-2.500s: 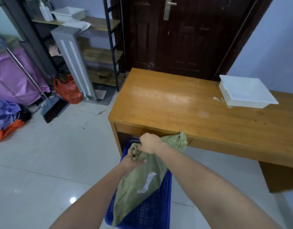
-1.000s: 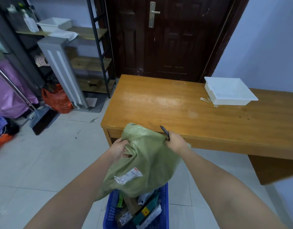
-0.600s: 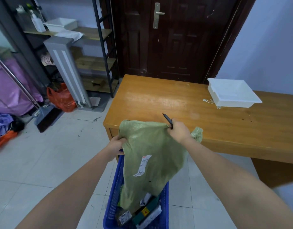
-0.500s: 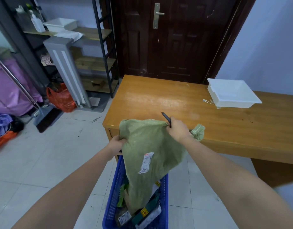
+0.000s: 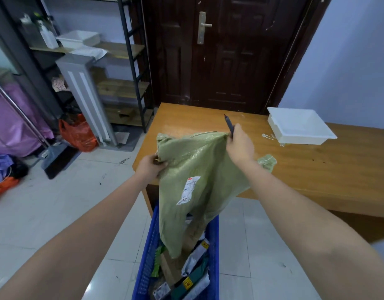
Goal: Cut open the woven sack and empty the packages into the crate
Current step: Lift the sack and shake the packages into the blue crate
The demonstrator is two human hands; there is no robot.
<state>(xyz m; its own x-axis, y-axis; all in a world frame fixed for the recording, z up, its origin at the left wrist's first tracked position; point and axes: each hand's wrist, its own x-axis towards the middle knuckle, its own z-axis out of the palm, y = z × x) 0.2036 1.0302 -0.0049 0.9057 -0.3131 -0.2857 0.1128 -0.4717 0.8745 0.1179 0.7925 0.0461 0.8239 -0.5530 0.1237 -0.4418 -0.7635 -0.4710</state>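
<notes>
A green woven sack (image 5: 195,169) with a white shipping label hangs mouth down over a blue plastic crate (image 5: 147,256) on the floor. My left hand (image 5: 148,167) grips the sack's upper left corner. My right hand (image 5: 238,146) grips its upper right corner and also holds a thin dark cutter (image 5: 228,124) that sticks up from the fist. Several packages (image 5: 193,276) in grey, green and brown wrapping lie in the crate under the sack's lower end. The sack hides the crate's far part.
A wooden desk (image 5: 316,169) stands just behind the sack, with a white plastic tray (image 5: 299,126) on it. A dark door (image 5: 219,50) is behind the desk. A shelf rack (image 5: 121,83), an orange bag (image 5: 78,133) and a broom (image 5: 57,156) stand to the left on the tiled floor.
I lifted the sack from low in the crate and turned it mouth down. Packages have dropped into the crate. The sack now hangs flatter and higher.
</notes>
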